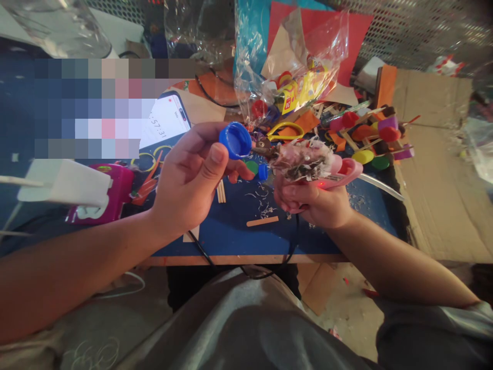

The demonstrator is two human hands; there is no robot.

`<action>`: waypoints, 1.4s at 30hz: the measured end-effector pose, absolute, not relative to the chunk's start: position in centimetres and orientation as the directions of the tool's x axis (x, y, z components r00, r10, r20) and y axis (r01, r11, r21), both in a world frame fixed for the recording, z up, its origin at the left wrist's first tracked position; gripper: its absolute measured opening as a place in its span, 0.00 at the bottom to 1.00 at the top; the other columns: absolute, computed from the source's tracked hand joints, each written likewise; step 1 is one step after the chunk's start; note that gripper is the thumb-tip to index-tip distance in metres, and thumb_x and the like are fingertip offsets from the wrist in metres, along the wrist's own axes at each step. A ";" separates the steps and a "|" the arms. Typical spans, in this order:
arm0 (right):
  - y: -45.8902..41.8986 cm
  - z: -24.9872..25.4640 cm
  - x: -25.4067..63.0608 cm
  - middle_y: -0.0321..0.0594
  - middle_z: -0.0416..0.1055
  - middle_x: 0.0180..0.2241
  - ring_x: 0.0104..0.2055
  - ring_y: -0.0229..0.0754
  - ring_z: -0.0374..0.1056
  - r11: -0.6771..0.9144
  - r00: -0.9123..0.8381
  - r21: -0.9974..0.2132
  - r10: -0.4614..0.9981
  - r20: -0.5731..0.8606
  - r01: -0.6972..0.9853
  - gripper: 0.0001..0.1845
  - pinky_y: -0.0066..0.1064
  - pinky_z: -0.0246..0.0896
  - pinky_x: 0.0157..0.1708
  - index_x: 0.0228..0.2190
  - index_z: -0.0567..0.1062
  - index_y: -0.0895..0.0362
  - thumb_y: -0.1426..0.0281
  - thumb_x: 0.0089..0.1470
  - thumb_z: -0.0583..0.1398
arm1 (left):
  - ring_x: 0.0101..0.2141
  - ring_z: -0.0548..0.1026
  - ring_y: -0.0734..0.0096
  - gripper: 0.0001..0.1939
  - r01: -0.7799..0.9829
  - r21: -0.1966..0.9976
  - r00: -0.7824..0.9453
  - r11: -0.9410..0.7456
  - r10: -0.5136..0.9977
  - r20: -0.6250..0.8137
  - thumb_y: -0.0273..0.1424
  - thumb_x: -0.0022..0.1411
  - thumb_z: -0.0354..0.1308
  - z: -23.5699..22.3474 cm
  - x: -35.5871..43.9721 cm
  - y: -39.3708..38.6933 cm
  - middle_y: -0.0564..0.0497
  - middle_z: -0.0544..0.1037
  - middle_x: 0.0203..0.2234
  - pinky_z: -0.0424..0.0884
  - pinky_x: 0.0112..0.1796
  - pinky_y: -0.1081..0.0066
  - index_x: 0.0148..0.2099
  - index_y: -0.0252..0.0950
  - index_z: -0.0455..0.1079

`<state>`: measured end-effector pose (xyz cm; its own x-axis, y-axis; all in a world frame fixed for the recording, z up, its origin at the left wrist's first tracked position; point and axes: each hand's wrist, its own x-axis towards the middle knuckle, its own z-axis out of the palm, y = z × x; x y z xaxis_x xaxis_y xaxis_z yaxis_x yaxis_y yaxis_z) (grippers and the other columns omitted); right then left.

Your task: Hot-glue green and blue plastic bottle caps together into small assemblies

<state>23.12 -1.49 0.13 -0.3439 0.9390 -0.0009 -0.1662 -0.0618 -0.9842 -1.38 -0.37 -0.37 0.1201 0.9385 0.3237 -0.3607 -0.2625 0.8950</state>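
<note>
My left hand (192, 174) pinches a blue bottle cap (235, 141) by its edge, the hollow side turned towards the right. In my right hand (316, 200) is a pink hot glue gun (342, 172), its front crusted with dirty strings of dried glue and its small red light on. A glue stick (381, 186) sticks out of its back end. The nozzle points left, close to the cap's rim; I cannot tell whether they touch. Beneath, on the blue table, lie a smaller blue cap (263, 172) and a green cap (252, 167).
A wooden craft stick (262, 221) and glue scraps lie near the front edge. Yellow-handled scissors (285, 131) and a stick-and-cap construction (379, 131) stand further back. At left are a phone (169, 118) and a magenta power socket (123, 187). A black cord (200, 249) hangs over the edge.
</note>
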 end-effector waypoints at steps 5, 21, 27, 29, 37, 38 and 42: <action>-1.4 0.3 23.0 0.28 0.67 0.18 0.17 0.37 0.59 -0.073 -0.334 -0.985 0.942 -0.017 -0.156 0.12 0.34 0.57 0.15 0.32 0.84 0.49 0.62 0.51 0.79 | 0.31 0.86 0.73 0.17 -0.426 0.869 0.126 -0.251 0.935 0.332 0.51 0.73 0.79 -0.2 -1.4 -0.6 0.53 0.85 0.37 0.86 0.36 0.72 0.49 0.46 0.86; -1.4 0.3 22.9 0.27 0.68 0.18 0.15 0.35 0.58 -0.043 -0.288 -0.986 0.958 0.005 -0.161 0.11 0.33 0.58 0.17 0.29 0.82 0.51 0.66 0.50 0.78 | 0.30 0.86 0.70 0.19 -0.401 0.864 0.100 -0.305 0.923 0.372 0.54 0.77 0.75 -0.8 -1.3 -0.4 0.51 0.87 0.38 0.83 0.32 0.69 0.51 0.45 0.85; -1.3 0.4 22.8 0.28 0.66 0.16 0.15 0.34 0.57 -0.076 -0.282 -0.986 0.959 -0.032 -0.146 0.15 0.33 0.57 0.16 0.23 0.79 0.51 0.65 0.48 0.78 | 0.30 0.86 0.70 0.19 -0.408 0.878 0.117 -0.249 0.940 0.321 0.54 0.75 0.77 0.0 -1.1 -0.7 0.51 0.88 0.38 0.83 0.33 0.69 0.49 0.44 0.84; -1.3 0.5 22.7 0.27 0.67 0.17 0.15 0.34 0.57 -0.078 -0.271 -0.985 0.962 -0.034 -0.154 0.12 0.32 0.57 0.16 0.26 0.80 0.52 0.66 0.48 0.78 | 0.30 0.86 0.70 0.20 -0.413 0.877 0.112 -0.245 0.942 0.316 0.54 0.75 0.77 0.1 -1.1 -0.7 0.50 0.88 0.39 0.83 0.33 0.68 0.49 0.43 0.84; -1.3 0.4 22.9 0.26 0.69 0.18 0.15 0.33 0.57 -0.095 -0.282 -0.981 0.958 -0.045 -0.167 0.10 0.32 0.59 0.17 0.30 0.81 0.52 0.67 0.48 0.76 | 0.28 0.85 0.70 0.21 -0.403 0.884 0.162 -0.235 0.933 0.321 0.54 0.75 0.77 0.5 -1.3 -0.8 0.49 0.88 0.40 0.81 0.32 0.66 0.47 0.42 0.82; -1.3 0.4 22.9 0.26 0.69 0.18 0.16 0.33 0.57 -0.102 -0.280 -0.981 0.959 -0.052 -0.166 0.11 0.32 0.58 0.17 0.30 0.81 0.51 0.67 0.48 0.77 | 0.28 0.85 0.70 0.21 -0.401 0.885 0.167 -0.235 0.932 0.323 0.54 0.75 0.76 0.6 -1.3 -0.8 0.49 0.88 0.40 0.81 0.32 0.66 0.47 0.42 0.82; -1.3 0.5 22.9 0.25 0.68 0.18 0.16 0.34 0.56 -0.109 -0.271 -0.980 0.961 -0.060 -0.170 0.11 0.33 0.57 0.17 0.33 0.83 0.50 0.67 0.47 0.77 | 0.29 0.86 0.69 0.22 -0.392 0.891 0.158 -0.229 0.937 0.310 0.55 0.75 0.76 0.6 -1.3 -0.8 0.49 0.88 0.39 0.81 0.32 0.66 0.46 0.42 0.81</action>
